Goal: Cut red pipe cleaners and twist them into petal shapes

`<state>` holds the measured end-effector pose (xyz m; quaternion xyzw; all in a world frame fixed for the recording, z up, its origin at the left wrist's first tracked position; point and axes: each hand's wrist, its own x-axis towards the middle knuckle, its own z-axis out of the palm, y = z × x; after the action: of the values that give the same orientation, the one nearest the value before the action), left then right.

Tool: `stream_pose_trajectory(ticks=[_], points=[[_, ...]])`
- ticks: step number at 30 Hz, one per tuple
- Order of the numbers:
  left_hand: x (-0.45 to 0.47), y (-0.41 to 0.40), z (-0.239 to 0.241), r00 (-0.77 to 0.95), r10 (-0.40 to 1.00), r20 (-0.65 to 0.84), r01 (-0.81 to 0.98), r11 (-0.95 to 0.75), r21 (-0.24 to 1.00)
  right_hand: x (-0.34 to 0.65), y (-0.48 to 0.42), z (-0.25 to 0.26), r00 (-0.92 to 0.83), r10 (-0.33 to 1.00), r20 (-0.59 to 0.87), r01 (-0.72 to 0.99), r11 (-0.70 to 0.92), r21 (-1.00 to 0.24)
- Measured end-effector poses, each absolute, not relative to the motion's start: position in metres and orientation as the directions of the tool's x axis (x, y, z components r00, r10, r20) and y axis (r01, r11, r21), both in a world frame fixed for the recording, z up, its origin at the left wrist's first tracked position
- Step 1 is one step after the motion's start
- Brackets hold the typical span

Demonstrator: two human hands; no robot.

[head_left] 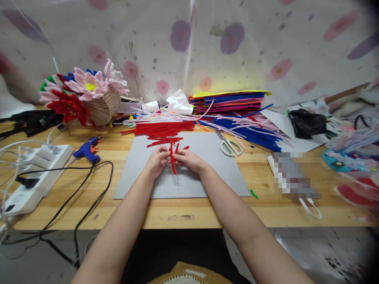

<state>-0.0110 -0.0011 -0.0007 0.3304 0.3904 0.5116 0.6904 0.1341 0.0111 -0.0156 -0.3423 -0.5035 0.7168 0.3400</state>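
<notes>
Above the grey cutting mat (133, 181), my left hand (158, 161) and my right hand (189, 159) are close together. Between them are red pipe cleaners (172, 159), some upright and others angled out to the right. Fingers of both hands are pinched on these stems; how they join is hidden by the fingertips. Just beyond my hands, several loose red pipe cleaners (160, 141) lie at the mat's top edge, with a larger red pile (162, 129) behind. A pair of scissors (230, 148) with pale handles rests at the mat's upper right.
A blue glue gun (89, 150) and a white power strip (44, 177) with looping cables sit at left. Behind stand a basket of fuzzy flowers (89, 94) and blue pipe cleaners (260, 136). A green scrap (254, 194) lies right of the mat.
</notes>
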Motion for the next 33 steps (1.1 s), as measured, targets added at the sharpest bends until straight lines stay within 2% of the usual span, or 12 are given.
stream_pose_trajectory(ticks=[3,5,8,11,13,15,18,21,23,27,30,33], points=[[-0.019,0.005,-0.001,-0.06,0.969,-0.238,-0.431,0.19,0.882,0.139,0.009,-0.011,-0.6,0.781,-0.173,-0.09,-0.281,-0.955],[-0.028,0.01,-0.004,-0.264,0.937,-0.229,-0.316,0.14,0.938,0.143,0.008,-0.007,-0.62,0.763,-0.186,-0.079,-0.296,-0.952],[-0.038,0.014,-0.01,-0.475,0.879,0.044,0.089,-0.002,0.996,0.143,0.01,-0.005,-0.54,0.828,-0.151,-0.15,-0.272,-0.951],[-0.032,0.011,-0.014,-0.447,0.849,0.282,0.298,-0.156,0.942,0.139,0.014,-0.008,-0.378,0.92,-0.101,-0.178,-0.179,-0.968],[-0.02,0.006,-0.014,-0.278,0.933,0.23,0.205,-0.176,0.963,0.135,0.016,-0.011,-0.298,0.952,-0.072,-0.144,-0.119,-0.982],[-0.007,0.001,-0.013,0.005,0.997,0.074,0.049,-0.074,0.996,0.132,0.017,-0.014,-0.26,0.964,-0.054,-0.117,-0.087,-0.989],[0.005,-0.005,-0.011,0.159,0.987,-0.031,-0.052,0.04,0.998,0.131,0.019,-0.013,-0.252,0.967,-0.042,-0.088,-0.066,-0.994],[0.004,-0.006,-0.01,0.126,0.991,-0.054,-0.09,0.066,0.994,0.138,0.022,-0.011,-0.177,0.984,0.017,0.013,0.019,-1.0],[0.001,-0.004,-0.009,0.066,0.996,-0.061,-0.116,0.068,0.991,0.147,0.025,-0.012,-0.062,0.991,0.115,0.217,0.126,-0.968],[-0.004,0.0,-0.009,-0.081,0.994,-0.071,-0.136,0.059,0.989,0.164,0.03,-0.019,0.075,0.942,0.327,0.708,0.18,-0.683],[-0.004,0.001,-0.013,-0.157,0.985,-0.066,-0.101,0.05,0.994,0.167,0.03,-0.025,0.028,0.963,0.27,0.817,0.133,-0.561],[-0.003,0.002,-0.019,-0.163,0.985,-0.06,-0.064,0.051,0.997,0.163,0.029,-0.026,-0.098,0.969,0.225,0.817,0.207,-0.537]])
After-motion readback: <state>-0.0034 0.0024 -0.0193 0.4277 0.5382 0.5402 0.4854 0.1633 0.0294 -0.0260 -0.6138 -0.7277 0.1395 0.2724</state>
